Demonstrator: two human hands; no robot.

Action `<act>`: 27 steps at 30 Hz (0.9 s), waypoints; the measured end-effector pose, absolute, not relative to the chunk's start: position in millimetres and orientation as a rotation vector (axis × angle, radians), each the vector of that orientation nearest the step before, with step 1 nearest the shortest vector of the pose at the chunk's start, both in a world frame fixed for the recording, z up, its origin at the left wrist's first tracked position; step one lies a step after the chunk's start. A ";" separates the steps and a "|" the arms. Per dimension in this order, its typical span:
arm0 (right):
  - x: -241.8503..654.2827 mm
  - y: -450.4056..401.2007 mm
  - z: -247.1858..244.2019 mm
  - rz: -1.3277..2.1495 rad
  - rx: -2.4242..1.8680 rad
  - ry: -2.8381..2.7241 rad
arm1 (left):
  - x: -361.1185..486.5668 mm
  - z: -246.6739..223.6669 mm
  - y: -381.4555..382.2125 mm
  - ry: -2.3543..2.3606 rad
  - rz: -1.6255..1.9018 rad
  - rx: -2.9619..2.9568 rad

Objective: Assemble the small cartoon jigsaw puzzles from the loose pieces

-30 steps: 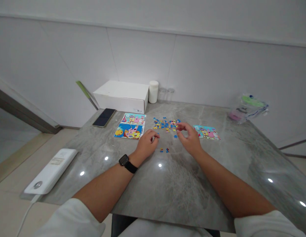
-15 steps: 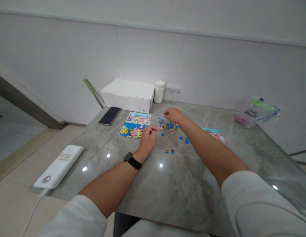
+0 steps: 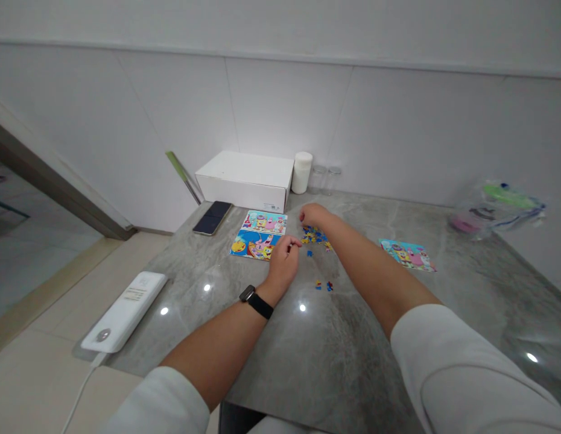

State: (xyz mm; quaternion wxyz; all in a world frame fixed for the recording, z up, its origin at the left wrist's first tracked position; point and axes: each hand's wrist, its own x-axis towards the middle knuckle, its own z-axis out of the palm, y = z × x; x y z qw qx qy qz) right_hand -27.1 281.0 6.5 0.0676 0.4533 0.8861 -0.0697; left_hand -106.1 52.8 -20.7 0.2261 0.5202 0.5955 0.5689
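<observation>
1. White sleeve [image 3: 461, 355] above, bare forearm [image 3: 375, 265] below: the right arm stretches forward and inward, passing over the right side of the puzzle pile [image 3: 313, 236].
2. The right hand [image 3: 313, 215] is palm down at the pile's far edge, wrist bent, fingers curled downward. Its fingertips are mostly hidden, so I cannot tell whether its grip holds a piece.
3. The left hand [image 3: 284, 263] is just left of the pile, fingers curled and thumb alongside, its grip narrow; whether anything is pinched there I cannot tell. One black-banded watch [image 3: 248, 293] circles that wrist.
4. Three loose pieces show on the grey worktop [image 3: 303, 361]: one blue piece [image 3: 310, 254] just nearer than the pile, and two small pieces [image 3: 330, 286] side by side farther towards the person. Those in the pile overlap too much to count.
5. Two printed picture items flank the pile: one two-scene sheet [image 3: 251, 244] on its left, partly covered by the left hand, and one card [image 3: 407, 254] on its right.
6. Beyond the pile are one white box [image 3: 247, 178], one white bottle [image 3: 302, 173] and two clear glasses [image 3: 326, 179].
</observation>
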 end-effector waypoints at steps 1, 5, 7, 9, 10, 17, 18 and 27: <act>-28.3 281.6 6.9 -0.213 1.366 2.659 | -106.2 -20.5 52.8 1.639 1.567 1.438; -28.8 282.2 8.5 -0.229 1.370 2.654 | -105.2 -21.5 53.1 1.629 1.558 1.463; -27.7 281.5 9.2 -0.248 1.365 2.668 | -104.3 -23.0 53.3 1.626 1.529 1.492; -26.4 280.3 10.6 -0.264 1.364 2.693 | -103.8 -24.9 53.4 1.625 1.491 1.533; -25.4 279.4 11.7 -0.269 1.367 2.713 | -103.6 -26.0 53.5 1.623 1.479 1.553; 1.3 259.7 25.3 -0.404 1.342 2.936 | -102.9 -29.6 52.2 1.594 1.380 1.665; 9.4 253.1 25.9 -0.455 1.332 2.979 | -102.6 -29.0 51.5 1.593 1.368 1.680; 87.7 154.7 11.5 -0.688 1.330 3.340 | -99.4 -27.7 46.5 1.557 1.294 1.774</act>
